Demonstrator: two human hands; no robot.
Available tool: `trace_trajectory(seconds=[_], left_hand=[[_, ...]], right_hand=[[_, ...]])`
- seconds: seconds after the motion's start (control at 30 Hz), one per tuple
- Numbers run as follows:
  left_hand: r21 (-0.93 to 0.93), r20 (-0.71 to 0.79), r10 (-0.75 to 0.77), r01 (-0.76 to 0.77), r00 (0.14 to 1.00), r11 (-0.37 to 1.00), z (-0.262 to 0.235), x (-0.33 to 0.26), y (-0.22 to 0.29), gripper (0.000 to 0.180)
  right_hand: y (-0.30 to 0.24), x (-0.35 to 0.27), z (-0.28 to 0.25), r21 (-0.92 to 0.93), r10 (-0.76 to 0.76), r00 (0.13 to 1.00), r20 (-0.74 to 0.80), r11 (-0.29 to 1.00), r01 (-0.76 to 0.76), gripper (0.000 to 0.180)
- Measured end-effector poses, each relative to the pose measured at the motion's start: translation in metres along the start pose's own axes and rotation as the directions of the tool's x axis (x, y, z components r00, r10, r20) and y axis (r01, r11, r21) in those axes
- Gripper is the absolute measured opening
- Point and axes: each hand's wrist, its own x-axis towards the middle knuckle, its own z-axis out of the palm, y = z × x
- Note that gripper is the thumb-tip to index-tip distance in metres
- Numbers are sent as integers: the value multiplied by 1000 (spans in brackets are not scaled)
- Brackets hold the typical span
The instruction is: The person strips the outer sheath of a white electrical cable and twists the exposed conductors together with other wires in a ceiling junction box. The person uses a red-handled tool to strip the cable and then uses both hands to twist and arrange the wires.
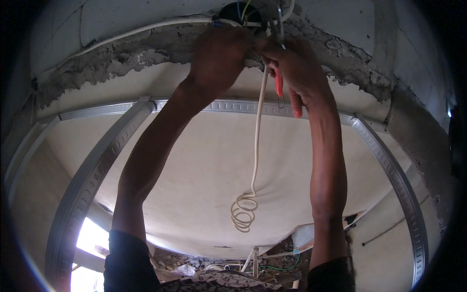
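Both my hands are raised to a black round junction box (242, 13) set in the rough wall at the top. Blue, yellow-green and dark wires show in its opening. My right hand (296, 65) is closed around red-handled pliers (295, 102), their metal jaws pointing up beside the box. My left hand (219, 58) is just below the box, fingers drawn together toward the right hand; what they pinch is hidden. A white cable (259, 121) hangs from between the hands and ends in loose coils (243, 211).
Metal channel framing (233, 106) crosses behind my arms, with uprights at the left (97, 170) and right (389, 163). Another white cable (131, 33) runs along the broken plaster edge. Rubble, loose wires and a green cable (287, 266) lie at the bottom.
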Motion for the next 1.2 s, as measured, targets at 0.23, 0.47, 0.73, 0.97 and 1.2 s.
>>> trace_trajectory(seconds=[0.23, 0.47, 0.73, 0.97, 1.2], left_hand=[[-409, -75, -209, 161, 975, 898, -1, -8, -14, 20], [-314, -134, -208, 158, 969, 936, -7, -14, -15, 19], [52, -199, 114, -106, 973, 993, -8, -7, -8, 22], [343, -41, 192, -166, 981, 924, -21, 7, -12, 23], [518, 136, -5, -66, 991, 853, -12, 14, -19, 27]], right_hand=[[19, 23, 8, -368, -305, 914, -267, 909, 196, 24], [7, 30, 37, -441, -272, 926, -262, 887, 136, 23], [9, 35, 32, -506, -250, 948, -198, 854, 119, 24], [7, 42, 13, -435, -221, 975, 20, 876, 207, 28], [25, 52, -10, -211, -242, 965, 102, 942, 259, 34]])
